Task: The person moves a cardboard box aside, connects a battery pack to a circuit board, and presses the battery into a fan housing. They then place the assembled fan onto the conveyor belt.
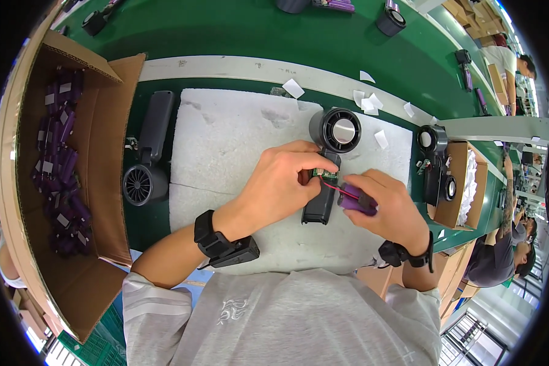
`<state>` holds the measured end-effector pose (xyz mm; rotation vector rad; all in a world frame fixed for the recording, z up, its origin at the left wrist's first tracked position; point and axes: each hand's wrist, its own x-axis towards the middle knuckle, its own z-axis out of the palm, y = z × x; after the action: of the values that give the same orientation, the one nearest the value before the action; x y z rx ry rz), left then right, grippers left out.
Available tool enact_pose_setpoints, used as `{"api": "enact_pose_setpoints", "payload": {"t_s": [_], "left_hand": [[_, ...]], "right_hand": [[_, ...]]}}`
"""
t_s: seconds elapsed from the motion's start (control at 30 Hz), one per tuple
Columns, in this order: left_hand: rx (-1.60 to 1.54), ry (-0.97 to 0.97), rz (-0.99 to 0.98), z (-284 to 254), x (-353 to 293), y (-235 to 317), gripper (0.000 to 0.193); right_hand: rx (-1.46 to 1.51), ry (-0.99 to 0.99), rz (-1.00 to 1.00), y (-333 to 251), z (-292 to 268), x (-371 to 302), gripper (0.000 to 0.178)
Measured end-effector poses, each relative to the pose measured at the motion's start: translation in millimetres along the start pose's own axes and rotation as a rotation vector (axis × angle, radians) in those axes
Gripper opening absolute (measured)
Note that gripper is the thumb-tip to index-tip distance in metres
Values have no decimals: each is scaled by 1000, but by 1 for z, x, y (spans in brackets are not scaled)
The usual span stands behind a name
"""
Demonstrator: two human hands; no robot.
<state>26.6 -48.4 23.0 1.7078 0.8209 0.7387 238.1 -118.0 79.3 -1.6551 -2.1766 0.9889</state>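
Note:
A black handheld fan lies on the white foam pad [226, 158], its round head [336, 130] at the far end and its handle [318, 207] pointing toward me. My left hand [273, 183] is closed in a pinch on a small green circuit board [330, 174] over the handle. In my right hand [389, 202] is a purple battery [355, 200], held just right of the handle. Red and dark wires [332, 185] run between the board and the battery. My left fingers cover part of the board.
At left stands a tall cardboard box [113, 152] with many purple batteries [61, 158]. Beside it lies another black fan [145, 184]. More fans [433, 140] and a small box [463, 189] are at right. White paper pieces [369, 102] dot the far rail; beyond runs a green belt [238, 36].

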Motion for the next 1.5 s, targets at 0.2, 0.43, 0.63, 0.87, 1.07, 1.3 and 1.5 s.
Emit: {"api": "enact_pose_setpoints", "payload": {"t_s": [0.2, 0.43, 0.63, 0.87, 1.07, 1.3, 1.5], "left_hand": [[55, 0, 41, 0, -1, -1, 27], [133, -101, 165, -13, 4, -4, 27], [208, -115, 252, -16, 5, -2, 24], [254, -171, 223, -19, 4, 6, 21], [271, -231, 239, -25, 7, 6, 26], [309, -254, 253, -28, 7, 3, 31], [301, -280, 220, -30, 9, 8, 31]], "right_hand": [[920, -301, 282, -8, -7, -10, 68], [1443, -359, 289, -4, 13, -21, 82], [1042, -266, 145, 10, 16, -22, 91], [713, 62, 66, -3, 37, -16, 78], [305, 240, -84, -8, 62, -11, 71], [204, 394, -58, -21, 72, -16, 53], [19, 477, -136, -19, 76, -16, 44]]}}
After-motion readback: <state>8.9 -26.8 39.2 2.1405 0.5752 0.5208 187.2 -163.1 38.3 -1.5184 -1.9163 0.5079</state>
